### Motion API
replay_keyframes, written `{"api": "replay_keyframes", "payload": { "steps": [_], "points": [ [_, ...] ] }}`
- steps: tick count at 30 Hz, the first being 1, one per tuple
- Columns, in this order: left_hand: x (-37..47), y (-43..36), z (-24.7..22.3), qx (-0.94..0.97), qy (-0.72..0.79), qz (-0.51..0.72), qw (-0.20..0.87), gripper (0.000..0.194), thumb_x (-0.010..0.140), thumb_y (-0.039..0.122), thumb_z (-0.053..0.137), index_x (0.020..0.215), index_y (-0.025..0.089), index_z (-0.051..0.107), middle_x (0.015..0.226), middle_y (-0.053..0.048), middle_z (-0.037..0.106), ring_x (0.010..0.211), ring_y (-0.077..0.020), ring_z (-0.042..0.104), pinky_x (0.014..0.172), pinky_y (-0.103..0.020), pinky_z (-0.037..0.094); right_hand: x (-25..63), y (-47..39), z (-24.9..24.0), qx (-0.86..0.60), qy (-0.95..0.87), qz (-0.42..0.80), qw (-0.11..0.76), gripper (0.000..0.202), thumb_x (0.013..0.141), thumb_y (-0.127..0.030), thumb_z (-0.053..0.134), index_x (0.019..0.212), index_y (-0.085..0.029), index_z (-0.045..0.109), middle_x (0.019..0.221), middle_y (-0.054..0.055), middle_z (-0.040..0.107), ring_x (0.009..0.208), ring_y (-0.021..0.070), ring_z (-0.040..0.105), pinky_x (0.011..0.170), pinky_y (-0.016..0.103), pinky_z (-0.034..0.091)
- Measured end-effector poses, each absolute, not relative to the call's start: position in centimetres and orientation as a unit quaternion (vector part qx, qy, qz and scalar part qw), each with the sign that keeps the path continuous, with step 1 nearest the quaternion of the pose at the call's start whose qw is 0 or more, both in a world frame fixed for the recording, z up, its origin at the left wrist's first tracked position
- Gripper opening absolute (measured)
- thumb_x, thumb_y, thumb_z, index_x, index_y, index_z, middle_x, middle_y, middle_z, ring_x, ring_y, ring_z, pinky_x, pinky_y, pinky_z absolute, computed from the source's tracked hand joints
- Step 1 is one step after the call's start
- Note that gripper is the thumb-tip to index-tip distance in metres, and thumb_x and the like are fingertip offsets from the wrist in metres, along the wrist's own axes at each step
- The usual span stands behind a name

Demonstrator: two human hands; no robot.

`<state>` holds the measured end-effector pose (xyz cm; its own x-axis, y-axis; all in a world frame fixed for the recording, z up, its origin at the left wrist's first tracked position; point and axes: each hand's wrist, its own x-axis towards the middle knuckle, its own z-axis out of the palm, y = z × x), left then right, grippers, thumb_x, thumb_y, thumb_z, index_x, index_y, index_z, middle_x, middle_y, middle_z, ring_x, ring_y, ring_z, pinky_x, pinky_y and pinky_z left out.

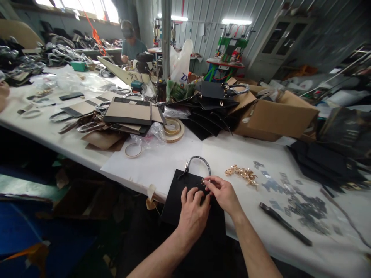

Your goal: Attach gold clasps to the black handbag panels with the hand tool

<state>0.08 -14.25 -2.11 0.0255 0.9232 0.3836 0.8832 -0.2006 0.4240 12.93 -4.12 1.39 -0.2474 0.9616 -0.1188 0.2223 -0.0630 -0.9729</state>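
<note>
A black handbag panel (174, 204) lies over the table's front edge, with a plastic-wrapped handle (199, 158) fixed at its top. My left hand (194, 214) rests on the panel, its fingers bent and apart, holding nothing that shows. Beside it, my right hand (222, 193) pinches a small gold metal fitting (202, 181) against the panel near the handle's base. Its fingertips partly hide the fitting. To the right are a pile of similar gold fittings (242, 173), scattered thin metal plates (307, 208) and a dark flat tool (285, 224).
Beige and black bag panels (127, 110) and tape rolls (174, 129) lie at the table's middle left. Behind stand stacked black bags (208, 116) and a cardboard box (278, 116). More black pieces (327, 162) lie far right. Another person (133, 46) sits farther back.
</note>
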Motion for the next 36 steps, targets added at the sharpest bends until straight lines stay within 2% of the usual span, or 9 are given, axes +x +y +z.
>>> {"api": "replay_keyframes", "payload": {
  "steps": [3,8,18,21,25,29,31,33,36],
  "points": [
    [-0.1,-14.2,-2.3,0.716,0.625,0.307,0.047,0.033,0.099,0.026,0.060,0.132,0.029,0.064,0.121,-0.008,0.067,0.130,-0.0300,0.055,0.122,-0.060,0.030,12.4,-3.2,0.8,-0.518,-0.622,0.496,0.316,0.047,0.081,-0.061,0.077,0.100,-0.018,0.079,0.076,0.006,0.075,0.064,0.0193,0.067,0.060,0.029,0.057],
    [-0.4,-14.2,-2.1,0.723,0.612,0.313,0.066,0.035,0.099,0.029,0.061,0.133,0.025,0.061,0.121,-0.008,0.067,0.130,-0.0264,0.056,0.124,-0.056,0.027,12.4,-2.7,-0.1,-0.533,-0.632,0.480,0.293,0.044,0.080,-0.058,0.077,0.099,-0.018,0.080,0.075,0.005,0.075,0.059,0.0169,0.064,0.060,0.029,0.054],
    [-0.5,-14.1,-2.1,0.719,0.611,0.322,0.078,0.033,0.103,0.029,0.053,0.134,0.024,0.062,0.121,-0.009,0.067,0.129,-0.0244,0.057,0.124,-0.052,0.029,11.8,-2.6,-0.3,-0.544,-0.653,0.457,0.261,0.037,0.083,-0.052,0.074,0.100,-0.020,0.080,0.084,0.006,0.079,0.059,0.0182,0.065,0.061,0.031,0.055],
    [-0.7,-14.3,-2.0,0.715,0.616,0.322,0.073,0.031,0.101,0.028,0.054,0.131,0.025,0.064,0.119,-0.008,0.067,0.125,-0.0246,0.059,0.124,-0.051,0.031,11.2,-2.7,0.2,-0.531,-0.699,0.415,0.241,0.030,0.088,-0.050,0.069,0.100,-0.025,0.079,0.095,0.005,0.080,0.068,0.0211,0.070,0.070,0.033,0.059],
    [-0.2,-14.1,-3.8,0.712,0.611,0.346,0.011,0.031,0.099,0.035,0.058,0.128,0.029,0.067,0.116,-0.008,0.069,0.116,-0.0239,0.063,0.122,-0.047,0.036,11.6,-3.1,-0.2,-0.481,-0.794,0.299,0.221,0.024,0.094,-0.048,0.061,0.097,-0.033,0.079,0.108,0.002,0.080,0.096,0.0267,0.076,0.087,0.037,0.060],
    [0.8,-12.5,-7.1,0.688,0.606,0.384,-0.111,0.023,0.097,0.038,0.061,0.117,0.035,0.073,0.094,-0.005,0.072,0.096,-0.0213,0.069,0.111,-0.045,0.047,13.0,-1.8,-2.7,-0.422,-0.825,0.278,0.253,0.026,0.089,-0.055,0.064,0.095,-0.036,0.081,0.104,0.001,0.081,0.091,0.0272,0.078,0.080,0.035,0.065],
    [0.8,-12.3,-7.4,0.692,0.603,0.376,-0.125,0.022,0.097,0.039,0.061,0.114,0.035,0.074,0.091,-0.006,0.072,0.092,-0.0214,0.069,0.107,-0.045,0.049,13.3,-1.2,-3.1,-0.404,-0.828,0.288,0.259,0.025,0.086,-0.055,0.067,0.092,-0.036,0.082,0.101,0.001,0.082,0.089,0.0274,0.079,0.079,0.035,0.065],
    [0.4,-13.0,-6.3,0.709,0.602,0.358,-0.084,0.028,0.097,0.041,0.060,0.121,0.034,0.072,0.101,-0.007,0.073,0.100,-0.0228,0.069,0.110,-0.046,0.048,13.2,-1.2,-2.2,-0.405,-0.828,0.303,0.242,0.024,0.088,-0.051,0.067,0.094,-0.034,0.082,0.103,0.002,0.081,0.091,0.0275,0.078,0.083,0.036,0.065],
    [-0.7,-14.5,-3.4,0.724,0.606,0.330,0.024,0.036,0.098,0.041,0.059,0.132,0.031,0.065,0.120,-0.007,0.069,0.119,-0.0238,0.062,0.121,-0.049,0.037,12.6,-1.8,-0.1,-0.414,-0.823,0.325,0.214,0.020,0.091,-0.043,0.066,0.099,-0.031,0.080,0.106,0.004,0.080,0.098,0.0278,0.076,0.091,0.040,0.061]
  ]
}}
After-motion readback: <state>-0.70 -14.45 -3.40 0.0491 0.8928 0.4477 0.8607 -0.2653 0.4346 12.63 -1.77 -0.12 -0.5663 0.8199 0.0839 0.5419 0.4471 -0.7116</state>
